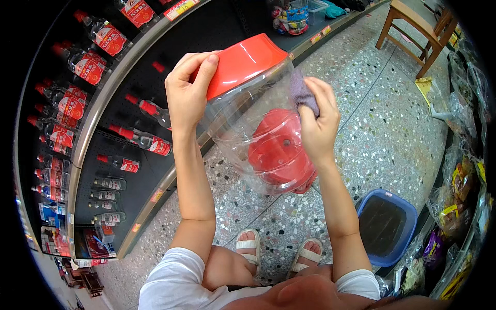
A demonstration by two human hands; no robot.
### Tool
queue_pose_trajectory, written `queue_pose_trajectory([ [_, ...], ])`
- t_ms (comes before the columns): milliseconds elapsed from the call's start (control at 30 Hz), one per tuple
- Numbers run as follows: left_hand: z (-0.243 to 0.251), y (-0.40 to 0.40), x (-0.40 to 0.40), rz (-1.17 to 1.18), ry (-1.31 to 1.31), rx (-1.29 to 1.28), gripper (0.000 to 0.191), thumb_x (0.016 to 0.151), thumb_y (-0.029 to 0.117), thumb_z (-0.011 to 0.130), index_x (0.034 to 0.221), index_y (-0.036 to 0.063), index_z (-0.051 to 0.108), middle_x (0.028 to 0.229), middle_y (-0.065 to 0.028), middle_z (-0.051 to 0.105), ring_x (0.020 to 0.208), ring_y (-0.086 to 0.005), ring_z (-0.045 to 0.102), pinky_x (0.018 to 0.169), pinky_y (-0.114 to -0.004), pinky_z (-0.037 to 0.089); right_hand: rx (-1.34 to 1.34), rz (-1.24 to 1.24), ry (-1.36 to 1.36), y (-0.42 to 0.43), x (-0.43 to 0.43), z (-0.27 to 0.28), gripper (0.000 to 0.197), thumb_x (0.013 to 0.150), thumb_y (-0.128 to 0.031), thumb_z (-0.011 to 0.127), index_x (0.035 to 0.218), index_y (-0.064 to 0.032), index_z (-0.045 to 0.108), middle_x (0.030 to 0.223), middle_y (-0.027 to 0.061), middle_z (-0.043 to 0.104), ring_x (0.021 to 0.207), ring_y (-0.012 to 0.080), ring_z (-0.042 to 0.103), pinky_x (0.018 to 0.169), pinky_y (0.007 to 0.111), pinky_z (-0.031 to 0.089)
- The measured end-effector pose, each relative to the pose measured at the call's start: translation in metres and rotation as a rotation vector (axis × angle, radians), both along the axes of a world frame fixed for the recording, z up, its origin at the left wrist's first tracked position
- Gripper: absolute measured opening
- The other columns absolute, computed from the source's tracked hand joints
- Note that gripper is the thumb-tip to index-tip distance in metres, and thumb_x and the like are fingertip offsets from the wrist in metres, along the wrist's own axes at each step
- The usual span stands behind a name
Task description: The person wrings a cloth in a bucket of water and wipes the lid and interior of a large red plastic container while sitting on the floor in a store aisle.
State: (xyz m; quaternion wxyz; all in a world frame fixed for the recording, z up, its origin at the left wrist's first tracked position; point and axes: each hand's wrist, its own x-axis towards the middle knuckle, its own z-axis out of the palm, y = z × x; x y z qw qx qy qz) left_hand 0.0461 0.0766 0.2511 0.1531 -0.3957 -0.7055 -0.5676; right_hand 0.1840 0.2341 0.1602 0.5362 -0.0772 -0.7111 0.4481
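Observation:
A large clear plastic jar (248, 112) with a red plastic lid (248, 64) is held up, tilted, in front of me. My left hand (190, 87) grips the lid at its left side, thumb on top. In my right hand (319, 120) a crumpled purple-grey cloth (302, 93) is pinched and pressed against the jar's right side near the lid. Through the clear wall shows a red plastic stool (277, 143) on the floor behind the jar. The jar itself looks empty.
Store shelves (99, 104) on the left carry several red-capped bottles (149, 143). A jar of wrapped sweets (290, 19) stands on the far shelf. To my right a blue basin (410, 232) of dark water sits by bagged goods (457, 186). A wooden chair (418, 23) stands at upper right.

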Motion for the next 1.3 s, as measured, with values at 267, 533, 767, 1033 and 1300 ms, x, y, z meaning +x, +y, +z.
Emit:
queue_pose_trajectory([
  [267, 0.001, 0.007, -0.002, 0.037, 0.082, -0.042, 0.019, 0.088, 0.017, 0.066, 0.094, -0.0003, 0.072, 0.083, -0.0058, 0.067, 0.077, -0.0107, 0.061, 0.071, -0.024, 0.046, 0.401, -0.060, -0.032, -0.041, 0.033, 0.002, 0.042, 0.064, -0.010, 0.061, 0.106, -0.0066, 0.065, 0.112, 0.0101, 0.059, 0.105, 0.0308, 0.052, 0.093, 0.043, 0.037],
  [533, 0.003, 0.018, 0.002, 0.045, 0.074, -0.058, 0.019, 0.087, 0.018, 0.067, 0.091, 0.0005, 0.072, 0.082, -0.0060, 0.067, 0.075, -0.0115, 0.061, 0.070, -0.025, 0.046, 0.897, -0.162, -0.151, -0.107, 0.032, -0.023, 0.020, 0.076, -0.020, 0.061, 0.093, -0.0140, 0.068, 0.106, -0.0005, 0.062, 0.103, 0.0155, 0.055, 0.095, 0.039, 0.032],
  [767, 0.004, 0.017, 0.003, 0.073, 0.136, -0.094, 0.019, 0.086, 0.019, 0.067, 0.090, 0.0010, 0.072, 0.080, -0.0058, 0.067, 0.072, -0.0128, 0.061, 0.068, -0.025, 0.046, 0.706, -0.161, -0.099, -0.094, 0.035, -0.021, 0.024, 0.074, -0.020, 0.059, 0.095, -0.0114, 0.067, 0.106, 0.0022, 0.061, 0.104, 0.0172, 0.054, 0.093, 0.042, 0.033],
  [1033, 0.001, 0.010, -0.005, 0.084, 0.095, -0.070, 0.020, 0.086, 0.020, 0.066, 0.091, 0.0006, 0.071, 0.080, -0.0054, 0.065, 0.074, -0.0127, 0.061, 0.069, -0.026, 0.046, 0.317, -0.110, -0.064, -0.026, 0.031, -0.013, 0.031, 0.069, -0.008, 0.053, 0.099, -0.0052, 0.064, 0.106, 0.0106, 0.059, 0.101, 0.0277, 0.054, 0.091, 0.043, 0.037],
  [1300, -0.002, 0.007, -0.006, 0.174, 0.038, -0.035, 0.022, 0.087, 0.021, 0.067, 0.091, -0.0005, 0.070, 0.076, -0.0041, 0.062, 0.070, -0.0100, 0.057, 0.066, -0.024, 0.044, -0.449, 0.065, -0.236, 0.007, 0.022, -0.044, 0.032, 0.074, 0.000, 0.048, 0.104, 0.0049, 0.059, 0.108, 0.0184, 0.058, 0.103, 0.0353, 0.054, 0.095, 0.042, 0.040],
])
